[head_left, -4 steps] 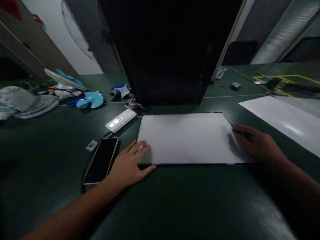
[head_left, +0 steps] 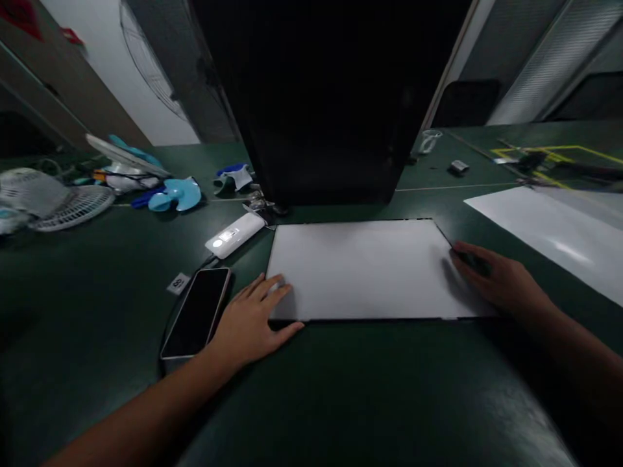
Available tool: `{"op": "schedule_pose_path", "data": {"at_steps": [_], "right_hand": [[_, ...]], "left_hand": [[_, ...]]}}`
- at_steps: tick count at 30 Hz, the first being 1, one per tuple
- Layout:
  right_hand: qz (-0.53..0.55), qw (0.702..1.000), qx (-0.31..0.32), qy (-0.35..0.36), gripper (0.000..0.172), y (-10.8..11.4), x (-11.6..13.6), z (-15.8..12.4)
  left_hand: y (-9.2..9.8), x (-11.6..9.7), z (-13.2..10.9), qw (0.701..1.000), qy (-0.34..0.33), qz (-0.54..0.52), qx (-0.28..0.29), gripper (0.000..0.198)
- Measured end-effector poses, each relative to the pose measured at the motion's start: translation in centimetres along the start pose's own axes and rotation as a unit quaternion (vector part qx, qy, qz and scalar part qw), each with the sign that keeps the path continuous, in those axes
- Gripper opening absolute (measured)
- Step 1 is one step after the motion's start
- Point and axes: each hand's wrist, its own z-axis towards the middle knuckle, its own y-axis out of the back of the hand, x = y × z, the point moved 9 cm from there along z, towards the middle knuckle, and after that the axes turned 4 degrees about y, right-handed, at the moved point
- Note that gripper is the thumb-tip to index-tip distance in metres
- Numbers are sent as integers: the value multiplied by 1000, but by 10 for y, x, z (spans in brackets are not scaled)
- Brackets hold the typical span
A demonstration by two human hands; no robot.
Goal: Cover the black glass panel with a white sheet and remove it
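Head view shows me 1 smooth, rectangular white panel (head_left: 360, 266): left hand (head_left: 250, 321) spread over its corner, right hand (head_left: 506, 279) pinching its edge.

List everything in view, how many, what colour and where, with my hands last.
Flat panel: one, white with dark edges, between the hands
Table: one, dark green, underneath
Upright slab: one, black, behind the panel
Phone: one, black-faced, beside the left hand
Slim device: one, white, beyond the phone
Tag: one, white, left of the phone
Jumbled parts: too blurred to count, mostly white and blue, far left
Sheet: at least one, white, right
Small block: one, greyish, back right
Left hand: one, bare, on the panel's near left corner
Right hand: one, bare, at its right edge
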Motion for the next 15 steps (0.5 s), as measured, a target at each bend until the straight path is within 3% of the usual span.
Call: {"op": "schedule_pose_path", "data": {"at_steps": [3, 6, 8, 11, 15], "right_hand": [[-20, 1000, 9, 21, 74, 1, -5, 5], [-70, 996, -53, 25, 74, 23, -37, 14], [-108, 987, -114, 17, 75, 42, -79, 19], [-144, 978, -149, -32, 87, 59, -165, 24], [-158, 965, -103, -185, 108, 56, -279, 27]], "left_hand": [[2, -1, 0, 1000, 7, -6, 5, 75], [4, -3, 2, 1000, 12, -6, 11, 75], [5, -4, 3, 1000, 14, -5, 11, 74], [5, -5, 3, 1000, 12, -3, 11, 74], [4, -4, 4, 1000, 12, 2, 14, 76]]}}
